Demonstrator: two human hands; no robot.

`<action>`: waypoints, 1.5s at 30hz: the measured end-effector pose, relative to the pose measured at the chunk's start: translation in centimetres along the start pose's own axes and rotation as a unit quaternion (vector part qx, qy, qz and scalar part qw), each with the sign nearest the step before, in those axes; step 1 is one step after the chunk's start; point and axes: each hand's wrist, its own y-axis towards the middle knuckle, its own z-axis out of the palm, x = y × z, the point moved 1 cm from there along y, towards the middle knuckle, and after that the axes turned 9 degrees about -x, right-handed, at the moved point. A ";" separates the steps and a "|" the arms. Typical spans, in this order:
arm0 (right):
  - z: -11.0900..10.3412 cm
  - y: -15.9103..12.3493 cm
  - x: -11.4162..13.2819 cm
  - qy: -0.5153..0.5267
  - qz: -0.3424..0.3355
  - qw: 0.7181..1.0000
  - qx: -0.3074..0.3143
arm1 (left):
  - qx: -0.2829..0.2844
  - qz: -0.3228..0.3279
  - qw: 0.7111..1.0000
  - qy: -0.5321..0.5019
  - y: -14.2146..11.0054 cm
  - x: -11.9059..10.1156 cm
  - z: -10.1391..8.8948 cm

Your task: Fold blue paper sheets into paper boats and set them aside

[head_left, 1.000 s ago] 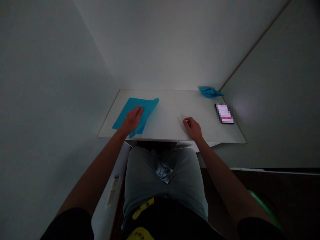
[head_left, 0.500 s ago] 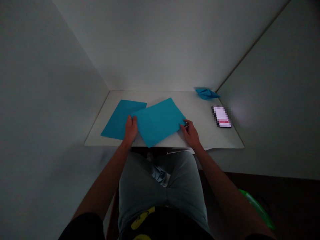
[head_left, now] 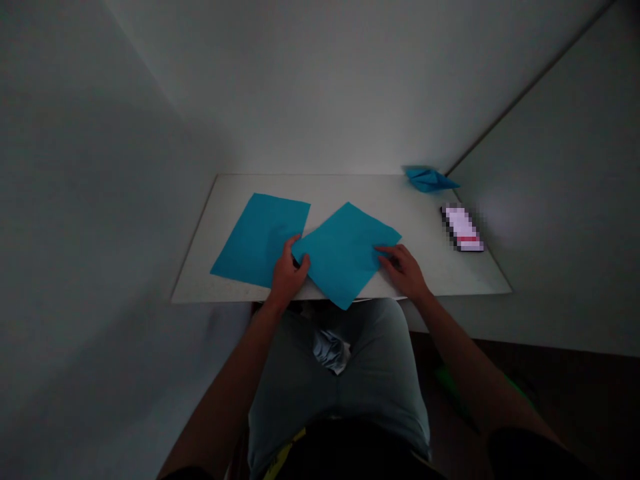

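A sheet of blue paper [head_left: 345, 250] lies turned cornerwise, its near corner reaching past the table's front edge. My left hand [head_left: 290, 272] grips its left corner, with the thumb on top and the fingers at the far side. At the right edge, my right hand [head_left: 404, 270] has its fingertips over the paper and the thumb close to the rim, in a light hold. Beside it on the left, a second sheet of blue paper [head_left: 257, 237] rests flat, one edge partly behind my left hand.
The white table [head_left: 193, 287] stands against walls. A folded blue paper shape [head_left: 427, 180] sits at the back right corner. Nearer on that side is a phone [head_left: 463, 228] with a lit, pixelated screen. Something green [head_left: 453, 387] shows dimly on the floor.
The sheet between my hands has rotated so that one corner points toward me, and it has shifted right. Both hands moved right with it. The view has shifted slightly.
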 end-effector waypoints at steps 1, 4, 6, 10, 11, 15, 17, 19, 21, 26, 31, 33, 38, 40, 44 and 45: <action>0.0 0.0 0.0 -0.006 0.001 1.000 0.003 | 0.004 0.000 1.000 0.007 0.0 -0.1 0.0; 0.1 0.0 0.0 -0.012 -0.004 1.000 0.009 | 0.007 -0.002 0.999 0.033 -0.1 -0.4 0.0; 0.2 -0.1 -0.2 -0.015 -0.016 1.000 0.008 | 0.005 -0.003 0.999 0.040 0.0 -0.4 0.0; 0.6 -0.4 -0.6 -0.045 -0.037 0.998 -0.010 | 0.006 -0.003 0.999 0.053 0.1 -0.3 0.1; 0.8 -0.5 -0.5 -0.058 -0.039 0.997 -0.018 | 0.007 -0.001 0.998 0.058 0.2 -0.2 0.1; 1.2 -1.0 0.7 -0.118 -0.046 0.991 -0.036 | 0.006 0.021 0.996 0.082 0.3 -0.1 0.1; 1.4 -1.2 1.5 -0.146 -0.059 0.987 -0.022 | 0.002 0.031 0.995 0.091 0.3 -0.1 0.1; 1.4 -1.3 2.1 -0.165 -0.077 0.983 0.001 | -0.005 0.037 0.995 0.090 0.2 -0.1 0.0; 1.4 -1.2 2.3 -0.171 -0.094 0.981 0.020 | -0.006 0.043 0.996 0.080 0.2 -0.1 -0.1; 1.3 -0.8 2.0 -0.153 -0.128 0.978 0.058 | -0.003 0.076 0.997 0.034 0.2 -0.4 -0.5; 1.3 -0.6 1.7 -0.126 -0.157 0.975 0.088 | -0.034 0.059 0.995 -0.073 -0.1 -0.5 -0.8; 1.2 -0.6 1.6 -0.119 -0.171 0.973 0.098 | -0.043 0.043 0.990 -0.125 -0.2 -0.4 -0.7; 0.7 -0.9 1.3 -0.126 -0.191 0.967 0.116 | -0.032 0.006 0.990 -0.139 0.1 0.4 0.0; 0.5 -1.0 1.4 -0.130 -0.194 0.964 0.127 | -0.011 0.016 0.994 -0.107 0.2 0.6 0.2; 0.3 -1.0 1.5 -0.133 -0.194 0.962 0.137 | 0.058 0.069 0.995 -0.041 0.5 0.7 0.3; 0.3 -1.0 1.5 -0.132 -0.193 0.963 0.136 | 0.079 0.087 0.993 -0.032 0.6 0.7 0.3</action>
